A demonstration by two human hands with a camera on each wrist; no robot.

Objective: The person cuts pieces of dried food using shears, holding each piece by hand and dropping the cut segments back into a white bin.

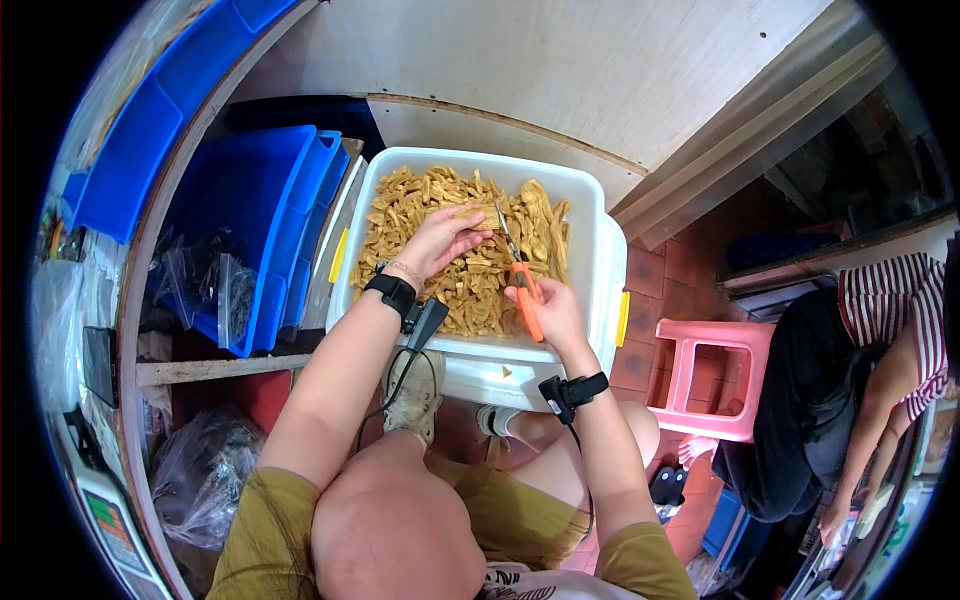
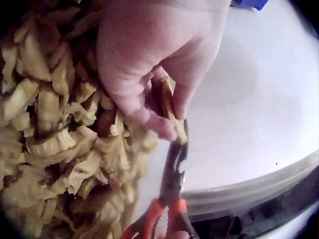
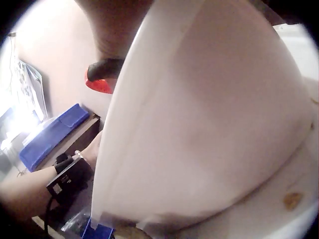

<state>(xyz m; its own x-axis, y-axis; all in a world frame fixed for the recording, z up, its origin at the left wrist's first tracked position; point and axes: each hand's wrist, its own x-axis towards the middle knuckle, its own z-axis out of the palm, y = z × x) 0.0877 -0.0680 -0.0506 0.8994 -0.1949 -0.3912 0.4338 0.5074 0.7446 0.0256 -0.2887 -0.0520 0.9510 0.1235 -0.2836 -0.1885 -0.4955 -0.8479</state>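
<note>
Over a white tub (image 1: 480, 157) of cut yellow-brown dried pieces (image 1: 400, 220), my left hand (image 1: 440, 243) pinches one piece (image 2: 174, 122) between thumb and fingers. The blades of the orange-handled scissors (image 1: 525, 285) meet the lower end of that piece in the left wrist view. My right hand (image 1: 555, 312) grips the scissors by their handles. Longer uncut pieces (image 1: 541, 225) lie at the tub's right side. The right wrist view shows mostly the tub's wall (image 3: 199, 114), with part of an orange handle (image 3: 99, 84) behind it.
Blue bins (image 1: 250, 220) stand at the left, above a clear plastic bag (image 1: 210, 470). A second white container sits under the tub, with a small scrap (image 3: 293, 200) on it. To the right are a pink stool (image 1: 710, 380) and another person in a striped top (image 1: 890, 300).
</note>
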